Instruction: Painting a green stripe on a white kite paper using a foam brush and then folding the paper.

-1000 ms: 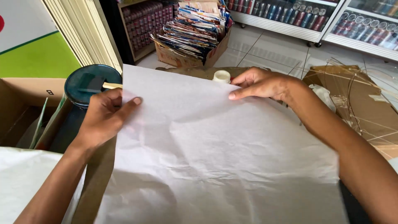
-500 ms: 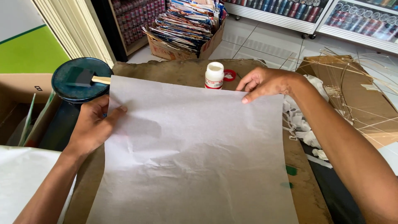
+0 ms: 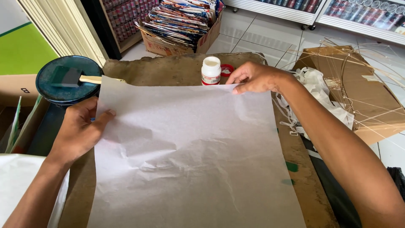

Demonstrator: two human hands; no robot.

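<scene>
Since a second ago we see the sheet [image 3: 190, 156] lowered: its far edge, then covering the bottle [image 3: 210, 71], now lies short of it, so the bottle and the red cap [image 3: 227, 69] beside it stand uncovered. The sheet looks laid out rather than held up; we judge the spreading step nearly done.

Left hand [image 3: 80, 131]: thumb on top of the sheet's left edge, fingers curled at that edge, pinching or pressing it; whether the fingers go under the paper we cannot tell. Right hand [image 3: 255, 78]: fingers fairly flat, tips pressing the sheet's far right corner down, just beside the bottle. Neither hand holds anything else.

Sheet: large, thin, pale grey-white, slightly translucent. It lies flat on the brown counter [image 3: 168, 69], covering most of it, near edge running out of view at the bottom. Soft creases fan across the middle; the far edge is straight and the corners are unfolded.

Surroundings: to the left, a dark round lid [image 3: 63, 86] with a brush [image 3: 80, 77] resting on it, the handle tip touching the sheet's far left corner. Right of the counter, white scraps [image 3: 316, 88] and a cardboard box [image 3: 358, 80] strung with thin sticks. Green paint marks [image 3: 291, 166] on the counter's right edge.
</scene>
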